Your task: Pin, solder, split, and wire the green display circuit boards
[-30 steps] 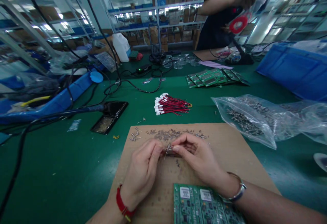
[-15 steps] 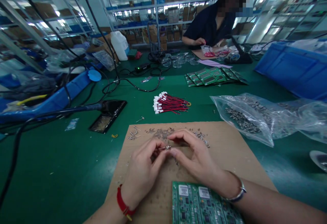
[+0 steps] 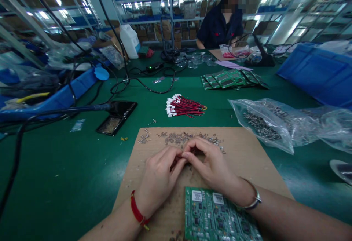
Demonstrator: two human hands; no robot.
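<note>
My left hand (image 3: 163,171) and my right hand (image 3: 211,165) meet fingertip to fingertip over the cardboard sheet (image 3: 258,164). Both are closed in a pinch. Small metal parts with thin leads showed at the left fingertips a moment ago; the fingers now cover them. Just beyond the hands lie scattered small brown pieces (image 3: 176,138) and silvery metal parts (image 3: 218,143). A few pins with leads (image 3: 144,137) rest near the sheet's far left corner. Below the right wrist is a green circuit board panel (image 3: 203,215) with white labels, partly covered by the forearm.
Past the cardboard lies a bundle of red-black wires with white connectors (image 3: 184,106). Circuit boards (image 3: 233,79) are stacked behind. On the right are a clear bag of metal parts (image 3: 264,123) and a blue bin (image 3: 316,70); left, a soldering iron stand (image 3: 117,118). A co-worker (image 3: 220,26) sits opposite.
My right index finger has come down to meet the thumb and the left fingertips, hiding the small metal parts. The co-worker has shifted left and sits more upright.
</note>
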